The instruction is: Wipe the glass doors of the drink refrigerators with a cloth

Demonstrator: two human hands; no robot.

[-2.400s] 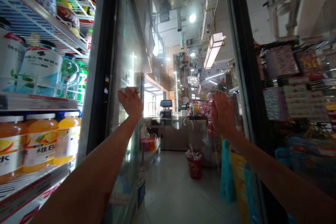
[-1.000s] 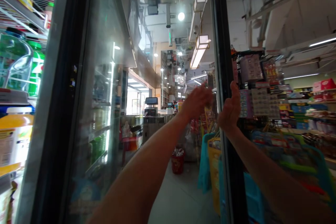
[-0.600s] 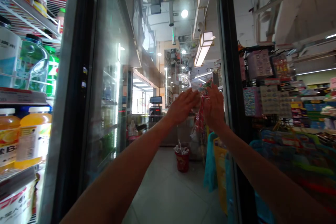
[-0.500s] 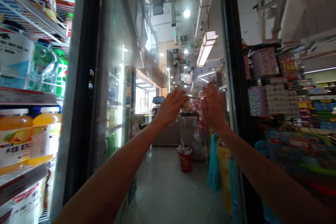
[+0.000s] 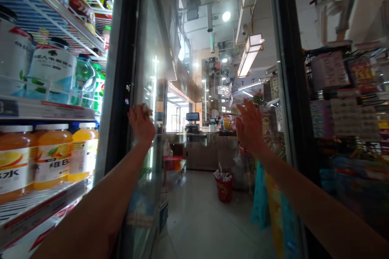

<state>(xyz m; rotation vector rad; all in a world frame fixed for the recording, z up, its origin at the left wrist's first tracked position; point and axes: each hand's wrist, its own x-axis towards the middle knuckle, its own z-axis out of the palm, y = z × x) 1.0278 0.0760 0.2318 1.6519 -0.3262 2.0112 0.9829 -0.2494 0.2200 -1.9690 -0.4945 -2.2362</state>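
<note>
An open glass fridge door fills the middle of the view, framed in black. My left hand is closed on a small pale cloth and presses it against the glass near the door's left edge. My right hand lies flat on the glass further right, fingers stretched out and open, holding nothing.
Fridge shelves on the left carry orange juice bottles, white-labelled water bottles and green bottles. Through the glass I see a shop aisle, a counter with a till, a red bin and hanging goods on the right.
My left hand has swept left across the glass with the cloth, from beside my right hand to the door's left edge. My right hand stayed flat on the glass.
</note>
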